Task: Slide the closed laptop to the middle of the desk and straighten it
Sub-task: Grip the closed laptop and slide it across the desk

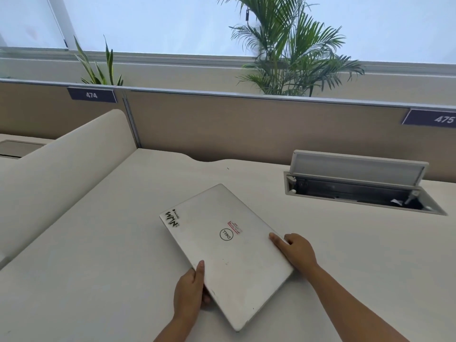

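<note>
A closed silver laptop with a round logo, a black-lettered sticker and a small red label lies on the white desk. It is turned at an angle, one corner pointing away from me. My left hand grips its near-left long edge, thumb on the lid and fingers under the edge. My right hand holds the right long edge, fingertips resting on the lid.
An open cable box with a raised flap is sunk into the desk at the back right. A beige partition with number tags runs along the back, plants behind it. A white side divider rises at the left.
</note>
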Available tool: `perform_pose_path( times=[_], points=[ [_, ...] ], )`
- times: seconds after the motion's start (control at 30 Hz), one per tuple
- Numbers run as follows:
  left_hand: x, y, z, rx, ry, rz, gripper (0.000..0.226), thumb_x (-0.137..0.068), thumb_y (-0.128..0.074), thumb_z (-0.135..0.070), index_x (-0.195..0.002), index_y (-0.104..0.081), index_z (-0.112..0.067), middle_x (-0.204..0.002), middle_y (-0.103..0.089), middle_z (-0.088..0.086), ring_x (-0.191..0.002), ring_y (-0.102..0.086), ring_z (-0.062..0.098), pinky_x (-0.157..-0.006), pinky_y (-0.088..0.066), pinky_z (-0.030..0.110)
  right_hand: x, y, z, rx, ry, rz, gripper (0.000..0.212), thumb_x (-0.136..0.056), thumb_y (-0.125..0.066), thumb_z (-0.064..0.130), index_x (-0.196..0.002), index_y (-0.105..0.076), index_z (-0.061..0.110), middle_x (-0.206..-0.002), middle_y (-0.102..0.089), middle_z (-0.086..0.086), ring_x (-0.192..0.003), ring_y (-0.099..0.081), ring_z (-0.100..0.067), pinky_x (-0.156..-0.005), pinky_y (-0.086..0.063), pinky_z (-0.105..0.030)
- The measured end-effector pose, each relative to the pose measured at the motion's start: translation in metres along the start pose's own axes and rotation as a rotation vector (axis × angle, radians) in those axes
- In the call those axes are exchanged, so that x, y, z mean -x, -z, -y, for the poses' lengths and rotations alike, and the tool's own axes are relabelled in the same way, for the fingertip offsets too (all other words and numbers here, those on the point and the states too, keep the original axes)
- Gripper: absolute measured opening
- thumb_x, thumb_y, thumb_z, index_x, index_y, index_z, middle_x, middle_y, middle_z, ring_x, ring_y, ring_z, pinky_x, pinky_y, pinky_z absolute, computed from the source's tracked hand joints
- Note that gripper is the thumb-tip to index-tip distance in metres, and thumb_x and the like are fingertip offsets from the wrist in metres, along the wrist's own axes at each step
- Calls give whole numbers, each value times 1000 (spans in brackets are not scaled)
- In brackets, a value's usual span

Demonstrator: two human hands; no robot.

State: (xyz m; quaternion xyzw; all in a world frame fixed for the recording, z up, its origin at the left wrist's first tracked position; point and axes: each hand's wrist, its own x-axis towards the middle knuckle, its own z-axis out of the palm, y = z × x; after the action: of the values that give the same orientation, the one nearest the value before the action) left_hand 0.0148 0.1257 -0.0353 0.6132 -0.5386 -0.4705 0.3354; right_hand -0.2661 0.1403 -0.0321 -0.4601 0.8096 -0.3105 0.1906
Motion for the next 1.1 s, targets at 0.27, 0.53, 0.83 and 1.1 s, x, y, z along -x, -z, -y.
perform_pose_path(
  times=[0.27,0.53,0.83,1.1],
  points=[
    [49,-10,6,-77,-21,88,49,-92,-42,-42,-59,-57,-9,-39,-58,4,-38,-56,16,-46,-45,26,41,23,-29,5,-31,-14,61,-76,-54,67,-56,-23,18,-57,-30,1,-52,-33,-13,-53,-23,-31],
    [82,-15,9,-127,-24,197,50,-92,-40,-44,-54,-50,-12,-31,-56,0,-33,-55,14,-41,-42,22,73,41,-48,4,-51,-50,59,-79,-56,61,-53,-25,17,-57,-32,0,-53,-35,-14,-54,-25,-31],
    [94,-12,8,-103,-8,261,46,-94,-40,-39,-58,-49,-12,-31,-56,-3,-28,-53,10,-31,-36,14,77,43,-53,-14,-55,-42,59,-78,-57,60,-54,-27,15,-57,-33,-1,-52,-35,-14,-54,-26,-32],
    [101,-12,9,-66,10,251,46,-93,-41,-41,-58,-49,-13,-34,-59,-1,-29,-54,13,-31,-37,15,77,44,-50,-14,-60,-29,60,-81,-57,57,-53,-26,13,-56,-31,-3,-51,-33,-15,-54,-23,-32]
  ],
)
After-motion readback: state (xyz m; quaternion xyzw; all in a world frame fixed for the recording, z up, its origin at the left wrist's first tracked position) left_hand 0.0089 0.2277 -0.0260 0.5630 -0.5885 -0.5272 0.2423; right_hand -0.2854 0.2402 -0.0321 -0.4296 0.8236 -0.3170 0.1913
